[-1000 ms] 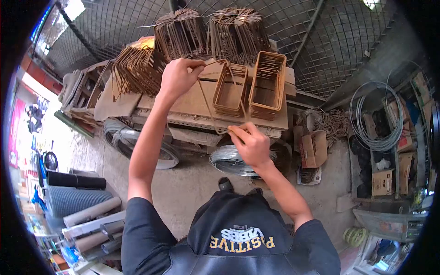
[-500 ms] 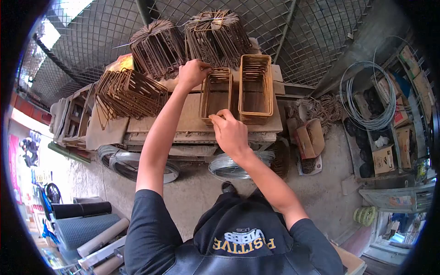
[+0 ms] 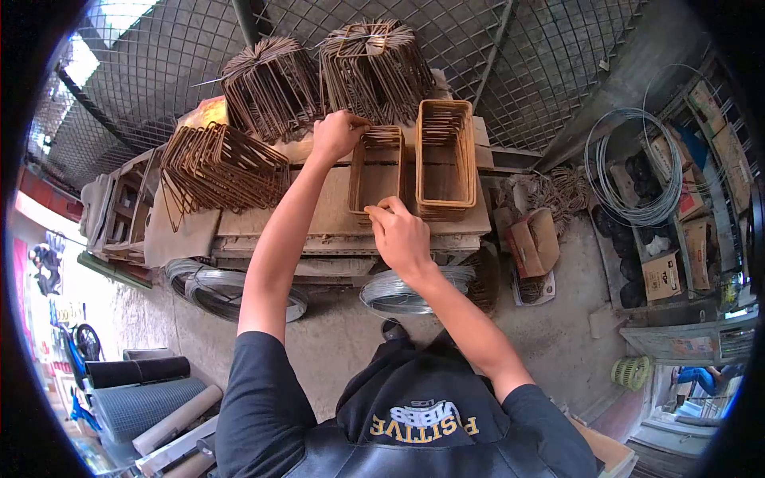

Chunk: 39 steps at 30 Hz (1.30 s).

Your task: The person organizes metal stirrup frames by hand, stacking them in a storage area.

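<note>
A stack of rusty rectangular rebar stirrups (image 3: 401, 159) stands upright in front of me on the wooden bench. My left hand (image 3: 338, 137) pinches the top stirrup at its far left corner. My right hand (image 3: 401, 233) is closed on the near side of that same stirrup, close to its left corner. Just right of it is a taller stack of stirrups (image 3: 472, 151), touched by neither hand. On the left, a leaning row of loose stirrups (image 3: 227, 167) rests on the bench. Fingertips partly hide the gripped rods.
Two tied bundles of stirrups (image 3: 271, 84) stand at the back against the wire mesh (image 3: 446, 48). Under the bench (image 3: 319, 231) lie wire coils (image 3: 406, 291). An open cardboard box (image 3: 534, 243) is at right. Rolls of mesh (image 3: 151, 406) lie lower left.
Both hands stay on the stirrup at nearly the same spots. The view has shifted slightly. Part of a person in blue trousers now shows at the lower right.
</note>
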### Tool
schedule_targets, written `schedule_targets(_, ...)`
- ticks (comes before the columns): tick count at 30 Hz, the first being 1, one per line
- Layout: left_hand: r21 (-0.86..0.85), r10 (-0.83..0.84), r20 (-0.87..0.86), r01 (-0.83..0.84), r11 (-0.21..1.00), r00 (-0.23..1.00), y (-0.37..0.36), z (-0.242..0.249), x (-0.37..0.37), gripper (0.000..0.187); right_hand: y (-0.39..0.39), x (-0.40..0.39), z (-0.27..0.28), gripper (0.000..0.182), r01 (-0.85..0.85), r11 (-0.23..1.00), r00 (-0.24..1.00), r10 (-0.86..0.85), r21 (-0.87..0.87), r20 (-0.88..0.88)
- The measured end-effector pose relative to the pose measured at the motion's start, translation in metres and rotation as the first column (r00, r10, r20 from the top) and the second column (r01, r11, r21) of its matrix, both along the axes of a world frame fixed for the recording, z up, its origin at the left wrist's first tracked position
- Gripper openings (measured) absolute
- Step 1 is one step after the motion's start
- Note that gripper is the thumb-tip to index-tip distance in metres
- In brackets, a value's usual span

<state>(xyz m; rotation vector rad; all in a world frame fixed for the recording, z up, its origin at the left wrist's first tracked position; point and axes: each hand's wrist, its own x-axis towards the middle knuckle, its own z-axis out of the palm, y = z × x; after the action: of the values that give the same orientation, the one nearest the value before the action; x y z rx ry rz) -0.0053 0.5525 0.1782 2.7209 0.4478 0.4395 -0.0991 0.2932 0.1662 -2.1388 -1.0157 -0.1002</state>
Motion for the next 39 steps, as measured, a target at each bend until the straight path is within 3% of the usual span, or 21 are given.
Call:
schedule_targets(6,-0.047,0.006,0.044,-0.004,0.999,0.999,-0.005,-0.005,-0.006,0.029,-0.007,-0.002,0.0,0.023,-0.012,0.999,1.0,0.012,0.044,-0.011)
schedule_targets(8,-0.144,0.075,0.205,-0.046,0.989,0.976,-0.013,-0.003,-0.017,0.035,-0.017,-0.008,0.002,0.023,-0.02,0.997,0.999,0.023,0.078,-0.035)
schedule_targets(10,-0.187,0.066,0.223,-0.024,0.982,0.973,-0.018,-0.001,-0.037,0.038,-0.033,-0.013,0.002,0.024,-0.079,0.982,0.996,0.086,0.172,-0.034)
schedule_targets(12,-0.217,0.137,0.432,-0.045,0.975,0.892,-0.031,-0.002,-0.062,0.035,-0.057,-0.017,-0.006,0.024,-0.116,0.976,0.992,0.124,0.183,-0.036)
schedule_targets(14,-0.362,0.208,0.523,-0.005,0.932,0.826,-0.051,-0.003,-0.095,0.033,-0.083,-0.018,-0.016,0.024,-0.148,0.968,0.987,0.159,0.201,-0.039)
schedule_targets(16,-0.32,0.253,0.581,-0.068,0.945,0.774,-0.069,-0.013,-0.129,0.029,-0.115,-0.019,-0.028,0.023,-0.15,0.976,0.983,0.165,0.159,-0.086)
schedule_targets(18,-0.448,0.39,0.615,-0.103,0.888,0.685,-0.092,-0.033,-0.159,0.026,-0.145,-0.015,-0.052,0.022,-0.138,0.964,0.983,0.161,0.226,-0.085)
schedule_targets(19,-0.445,0.394,0.609,-0.115,0.888,0.688,-0.108,-0.041,-0.174,0.026,-0.162,-0.011,-0.061,0.023,-0.102,0.975,0.981,0.132,0.199,-0.143)
schedule_targets(21,-0.67,0.631,0.526,-0.178,0.72,0.571,-0.145,-0.057,-0.201,0.026,-0.197,-0.001,-0.077,0.025,-0.051,0.98,0.963,0.1,0.194,-0.25)
schedule_targets(25,-0.737,0.758,0.458,-0.279,0.616,0.464,-0.227,-0.118,-0.228,0.026,-0.276,0.035,-0.111,0.027,0.1,0.981,0.922,-0.028,0.169,-0.386)
schedule_targets(27,-0.823,0.855,0.312,-0.332,0.461,0.415,-0.28,-0.149,-0.233,0.027,-0.319,0.059,-0.126,0.028,0.129,0.98,0.919,-0.061,0.152,-0.39)
schedule_targets(30,-0.839,0.865,0.188,-0.382,0.387,0.465,-0.363,-0.188,-0.227,0.028,-0.386,0.096,-0.144,0.031,0.189,0.973,0.905,-0.121,0.13,-0.408)
schedule_targets(31,-0.844,0.863,0.113,-0.411,0.345,0.492,-0.386,-0.2,-0.223,0.03,-0.409,0.108,-0.147,0.03,0.194,0.98,0.873,-0.15,0.047,-0.464)
schedule_targets(36,-0.789,0.796,0.025,-0.477,0.387,0.604,-0.466,-0.222,-0.189,0.033,-0.505,0.152,-0.194,0.029,0.234,0.959,0.799,-0.283,-0.159,-0.531)
schedule_targets(39,-0.767,0.733,0.076,-0.431,0.476,0.675,-0.497,-0.228,-0.167,0.031,-0.535,0.158,-0.213,0.031,0.259,0.935,0.728,-0.355,-0.244,-0.587)
